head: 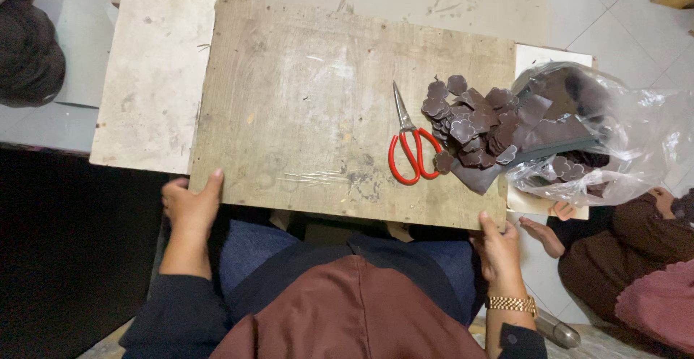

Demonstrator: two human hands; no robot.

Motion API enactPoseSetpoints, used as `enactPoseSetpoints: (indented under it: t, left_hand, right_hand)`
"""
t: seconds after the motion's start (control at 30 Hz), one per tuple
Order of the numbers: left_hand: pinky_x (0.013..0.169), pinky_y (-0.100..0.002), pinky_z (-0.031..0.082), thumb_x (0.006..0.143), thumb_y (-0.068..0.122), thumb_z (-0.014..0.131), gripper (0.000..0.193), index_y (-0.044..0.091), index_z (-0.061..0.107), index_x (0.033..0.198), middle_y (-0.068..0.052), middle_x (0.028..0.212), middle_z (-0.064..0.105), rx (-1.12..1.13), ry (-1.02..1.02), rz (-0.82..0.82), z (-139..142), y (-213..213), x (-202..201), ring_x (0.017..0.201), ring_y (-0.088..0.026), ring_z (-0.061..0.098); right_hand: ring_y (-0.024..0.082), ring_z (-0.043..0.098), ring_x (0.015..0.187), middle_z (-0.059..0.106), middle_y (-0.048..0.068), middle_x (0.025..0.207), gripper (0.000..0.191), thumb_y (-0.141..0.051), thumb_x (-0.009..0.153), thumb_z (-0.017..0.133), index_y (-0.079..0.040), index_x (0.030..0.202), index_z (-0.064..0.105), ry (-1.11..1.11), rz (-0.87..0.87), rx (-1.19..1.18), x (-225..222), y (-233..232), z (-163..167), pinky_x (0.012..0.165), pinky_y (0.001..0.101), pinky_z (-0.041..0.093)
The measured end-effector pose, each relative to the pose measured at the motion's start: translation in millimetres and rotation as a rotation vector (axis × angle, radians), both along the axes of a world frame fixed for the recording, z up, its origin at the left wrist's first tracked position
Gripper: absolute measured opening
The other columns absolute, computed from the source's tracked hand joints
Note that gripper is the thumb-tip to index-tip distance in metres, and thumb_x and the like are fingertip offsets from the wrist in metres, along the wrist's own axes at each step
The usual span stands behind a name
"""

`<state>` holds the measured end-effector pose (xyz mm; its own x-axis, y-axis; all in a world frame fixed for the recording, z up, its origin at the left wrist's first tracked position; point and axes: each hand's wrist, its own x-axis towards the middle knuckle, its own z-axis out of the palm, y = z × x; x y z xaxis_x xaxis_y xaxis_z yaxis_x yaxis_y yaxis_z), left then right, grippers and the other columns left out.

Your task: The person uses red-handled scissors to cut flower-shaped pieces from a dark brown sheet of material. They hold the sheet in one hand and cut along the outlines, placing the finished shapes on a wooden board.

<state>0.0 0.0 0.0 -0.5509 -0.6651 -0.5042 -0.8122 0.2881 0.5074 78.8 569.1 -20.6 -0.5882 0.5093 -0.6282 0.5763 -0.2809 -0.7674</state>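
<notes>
My left hand (189,205) grips the near left corner of a worn wooden board (311,106) that rests over my lap. My right hand (497,247), with a gold watch at the wrist, grips the board's near right corner. On the board lie red-handled scissors (409,146), shut, blades pointing away from me. Right of them sits a pile of dark brown flower-shaped cutouts (473,120) on a brown sheet.
A clear plastic bag (614,142) with more brown pieces lies at the board's right end. A pale board (152,77) lies under the left side. Another person's hand (549,232) and brown sleeve are at the right. A dark round object (25,52) sits far left.
</notes>
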Motion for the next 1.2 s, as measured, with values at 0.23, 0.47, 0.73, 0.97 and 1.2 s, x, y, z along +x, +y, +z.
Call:
enactPoseSetpoints:
  t: [0.23, 0.47, 0.73, 0.97, 1.2]
  left_hand:
    - [0.117, -0.063, 0.008, 0.074, 0.041, 0.087, 0.098, 0.008, 0.037, 0.152, -0.033, 0.160, 0.019, -0.316, 0.497, -0.601, 52, 130, -68, 0.149, -0.049, 0.011]
    - [0.099, -0.045, 0.052, 0.084, 0.018, 0.077, 0.028, 0.013, 0.076, 0.111, -0.013, 0.119, 0.069, 0.145, 1.187, -1.191, 63, 309, -145, 0.113, -0.035, 0.063]
    - [0.087, -0.046, 0.052, 0.070, 0.025, 0.086, 0.043, 0.006, 0.070, 0.105, -0.018, 0.112, 0.065, 0.235, 0.810, -1.220, 86, 369, -141, 0.103, -0.039, 0.063]
    - [0.084, -0.047, 0.053, 0.073, 0.006, 0.078, 0.035, 0.004, 0.065, 0.106, -0.019, 0.101, 0.068, 0.119, 0.737, -1.199, 79, 366, -144, 0.099, -0.041, 0.065]
    - [0.079, -0.047, 0.055, 0.076, 0.017, 0.075, 0.012, 0.008, 0.071, 0.083, -0.017, 0.092, 0.071, 0.119, 0.710, -1.112, 89, 363, -139, 0.090, -0.038, 0.068]
  right_hand:
    - [0.040, 0.055, 0.125, 0.059, 0.024, 0.130, 0.052, -0.008, 0.092, 0.070, 0.000, 0.140, 0.049, 0.636, 0.459, 1.318, -43, -85, 55, 0.111, 0.0480, 0.042]
    - [0.047, 0.053, 0.113, 0.054, 0.029, 0.123, 0.046, -0.016, 0.100, 0.066, 0.006, 0.135, 0.046, 0.315, 0.631, 0.935, -127, -171, 57, 0.097, 0.0483, 0.045]
    - [0.033, 0.061, 0.115, 0.063, 0.019, 0.123, 0.039, -0.020, 0.096, 0.068, -0.002, 0.128, 0.056, 0.586, 0.847, 0.906, -147, -158, 54, 0.095, 0.0444, 0.048]
    - [0.034, 0.063, 0.112, 0.066, 0.019, 0.120, 0.037, -0.024, 0.096, 0.066, -0.002, 0.125, 0.059, 0.581, 0.882, 0.840, -141, -162, 55, 0.093, 0.0444, 0.050]
    - [0.036, 0.066, 0.110, 0.069, 0.020, 0.116, 0.036, -0.028, 0.095, 0.065, -0.003, 0.121, 0.062, 0.557, 0.898, 0.818, -139, -164, 56, 0.090, 0.0443, 0.052]
